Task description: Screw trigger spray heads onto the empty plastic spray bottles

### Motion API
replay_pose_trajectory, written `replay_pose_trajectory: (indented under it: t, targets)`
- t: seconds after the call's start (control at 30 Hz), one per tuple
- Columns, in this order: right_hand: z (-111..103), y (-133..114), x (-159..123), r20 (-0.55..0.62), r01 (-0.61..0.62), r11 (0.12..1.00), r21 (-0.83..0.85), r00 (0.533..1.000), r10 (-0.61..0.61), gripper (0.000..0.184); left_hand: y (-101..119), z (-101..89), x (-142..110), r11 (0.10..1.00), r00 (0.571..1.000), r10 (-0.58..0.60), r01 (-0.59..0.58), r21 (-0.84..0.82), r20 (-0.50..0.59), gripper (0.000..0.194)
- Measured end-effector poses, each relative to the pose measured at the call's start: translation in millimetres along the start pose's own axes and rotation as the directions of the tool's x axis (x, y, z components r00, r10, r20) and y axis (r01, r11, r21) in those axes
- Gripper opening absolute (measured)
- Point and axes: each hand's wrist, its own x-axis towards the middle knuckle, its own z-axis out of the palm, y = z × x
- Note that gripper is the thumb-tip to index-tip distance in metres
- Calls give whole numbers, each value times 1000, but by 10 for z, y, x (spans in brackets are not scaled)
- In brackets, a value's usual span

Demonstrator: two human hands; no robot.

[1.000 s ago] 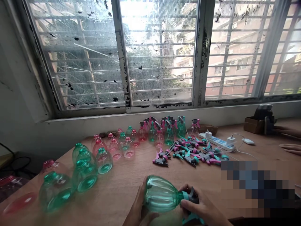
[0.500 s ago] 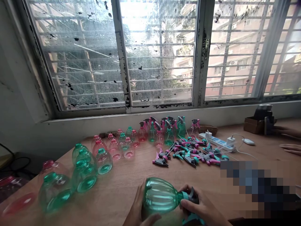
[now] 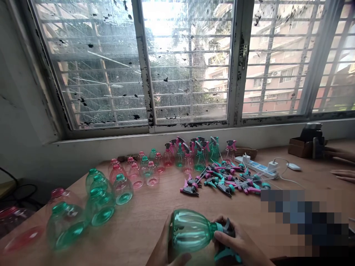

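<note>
A clear green spray bottle (image 3: 191, 229) lies on its side in the air above the near edge of the table, its neck pointing right. My left hand (image 3: 166, 244) is wrapped round the bottle's base end, thumb below. At the neck, my right hand (image 3: 231, 238) grips the black and teal spray head (image 3: 227, 229), its thumb on the teal collar. The collar sits against the bottle's mouth; whether it is fully screwed on I cannot tell. A teal trigger part shows under my right hand.
Open green bottles (image 3: 68, 225) and pink bottles (image 3: 134, 176) stand at the left. Loose spray heads (image 3: 222, 179) lie heaped in the middle, before finished spray bottles (image 3: 199, 159) by the wall. Further right are a power strip (image 3: 257, 167), a brown box (image 3: 299, 147) and another person's hand (image 3: 344, 173).
The bottle and both hands have shifted very slightly to the right. My right fingers have turned a little at the collar. The other things stay where they were.
</note>
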Motion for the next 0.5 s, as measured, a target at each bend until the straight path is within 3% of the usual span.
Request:
replay_pose_trajectory:
  t: [0.3, 0.43, 0.5]
  targets:
    - [-9, 17, 18, 25, 16, 1000, -3, 1000, -16, 46, -36, 71, 36, 994, 996, 79, -75, 79, -51, 93]
    - [-10, 26, 20, 36, 22, 1000, -13, 999, -21, 47, -46, 37, 11, 991, 997, 60, -55, 122, -39, 121]
    - [-8, 22, 13, 40, 24, 999, -37, 999, -23, 48, -13, 16, 9, 993, 998, 41, -35, 112, -47, 125]
